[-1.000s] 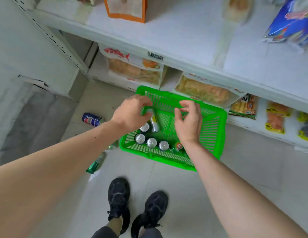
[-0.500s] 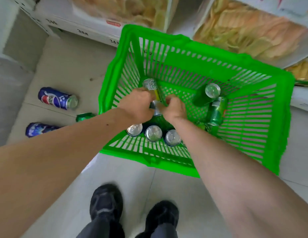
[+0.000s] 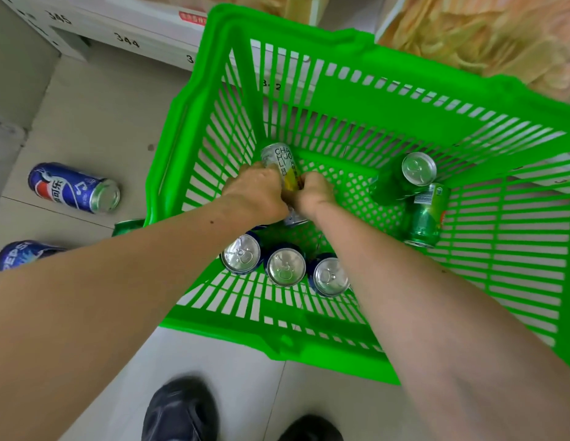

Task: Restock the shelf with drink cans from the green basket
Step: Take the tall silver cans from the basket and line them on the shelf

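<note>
The green basket stands on the floor below the shelf. Inside it a slim silver-and-yellow can lies on its side. My left hand grips it from the left and my right hand grips it from the right, knuckles nearly touching. Three blue cans stand upright in a row at the basket's near wall. Two green cans lie at the right of the basket floor.
Two blue Pepsi cans lie on the floor tiles left of the basket, and a green can peeks out beside its corner. The bottom shelf edge with snack packs runs along the top. My shoes stand just below the basket.
I have bent down, so the basket fills the view. Both hands dropped from the basket's rim to its floor and closed round the slim silver-and-yellow can.
</note>
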`<state>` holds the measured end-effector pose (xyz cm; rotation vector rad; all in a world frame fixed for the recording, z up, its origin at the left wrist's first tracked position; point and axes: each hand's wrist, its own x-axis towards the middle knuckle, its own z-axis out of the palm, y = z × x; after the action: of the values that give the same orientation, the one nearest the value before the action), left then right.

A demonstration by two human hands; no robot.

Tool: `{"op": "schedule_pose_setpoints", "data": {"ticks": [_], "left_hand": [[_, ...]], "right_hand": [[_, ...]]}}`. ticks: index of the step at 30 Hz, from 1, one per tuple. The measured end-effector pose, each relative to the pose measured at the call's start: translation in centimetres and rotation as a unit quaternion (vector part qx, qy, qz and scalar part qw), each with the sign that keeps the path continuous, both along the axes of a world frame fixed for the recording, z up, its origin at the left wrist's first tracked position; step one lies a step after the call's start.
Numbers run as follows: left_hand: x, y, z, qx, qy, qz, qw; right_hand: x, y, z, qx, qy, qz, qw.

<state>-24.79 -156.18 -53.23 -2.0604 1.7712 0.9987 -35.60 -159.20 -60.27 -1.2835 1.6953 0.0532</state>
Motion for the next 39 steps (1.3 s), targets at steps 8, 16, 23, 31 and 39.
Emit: {"op": "schedule_pose_setpoints", "data": {"ticks": [8,16,23,31,39], "left_hand": [[-0.1,1.0,2.6,-0.024,0.025,0.006,0.999],[-1.0,3.0,13.2,-0.018,0.044,-0.001,0.999],[-1.2,3.9,27.3,-0.017,0.089,0.018,0.996],[-0.8,3.5,45.6,-0.056,0.113,0.014,0.992],[-1.3,2.4,62.0,-0.136,0.14,-0.003,0.981]], "right_hand": [[-2.2,1.4,2.6,0.014,-0.024,-0.028,0.999],[-5.3,4.2,15.0,-0.02,-0.06,-0.084,0.994],[-5.5,6.1,29.8,-0.074,-0.125,-0.199,0.969],[-5.4,7.3,50.1,-0.167,-0.218,-0.251,0.928],[-6.2,7.0,67.0,-0.249,-0.234,-0.225,0.912]]}}
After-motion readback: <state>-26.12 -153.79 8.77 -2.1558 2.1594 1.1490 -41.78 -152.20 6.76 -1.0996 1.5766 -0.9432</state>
